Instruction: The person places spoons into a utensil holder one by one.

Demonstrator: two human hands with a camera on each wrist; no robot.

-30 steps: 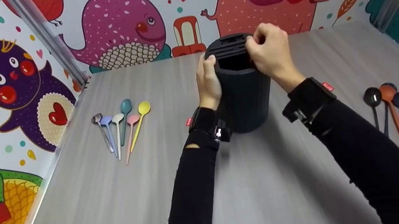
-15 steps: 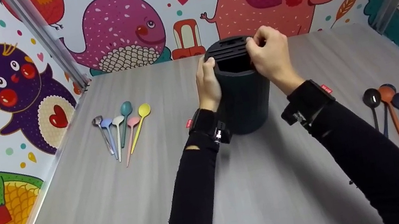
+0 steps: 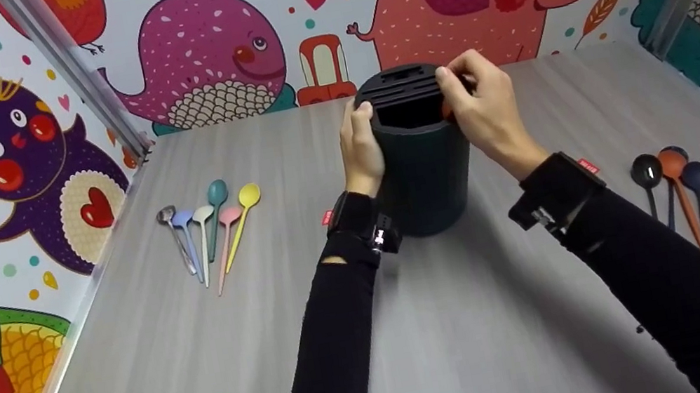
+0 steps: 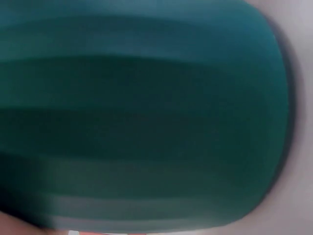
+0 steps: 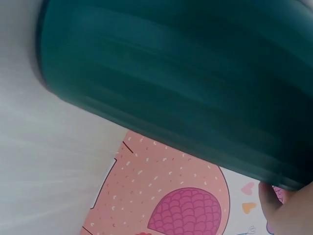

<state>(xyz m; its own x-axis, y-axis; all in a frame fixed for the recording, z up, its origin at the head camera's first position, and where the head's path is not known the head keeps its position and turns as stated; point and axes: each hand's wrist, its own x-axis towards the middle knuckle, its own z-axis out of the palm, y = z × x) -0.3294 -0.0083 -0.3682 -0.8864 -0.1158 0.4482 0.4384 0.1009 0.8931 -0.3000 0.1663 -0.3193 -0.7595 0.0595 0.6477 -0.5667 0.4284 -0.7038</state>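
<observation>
A dark green container (image 3: 428, 176) stands upright on a pale wood-grain table (image 3: 322, 372), in front of the person; its black slotted top (image 3: 405, 79) has narrow slots toward the back and a wide opening (image 3: 407, 114) nearest the viewer; a small orange patch (image 3: 446, 110) shows at the right of that opening, beside the right thumb, too little of it to name.

The left hand (image 3: 361, 148) holds the container's left side, thumb up by the rim; the right hand (image 3: 487, 102) is at the right of the rim, thumb and fingers bent close together; whether they pinch the rim or something inside, I cannot tell.

The step in hand seems to be fine work at the top's right side, the left hand bracing; the next move likely calls for steady support there and a light right-hand touch.

Farther out, six small spoons (image 3: 204, 238) lie fanned at left; several ladles (image 3: 683, 194) lie at right; behind stands a cartoon-animal wall (image 3: 335, 24).
</observation>
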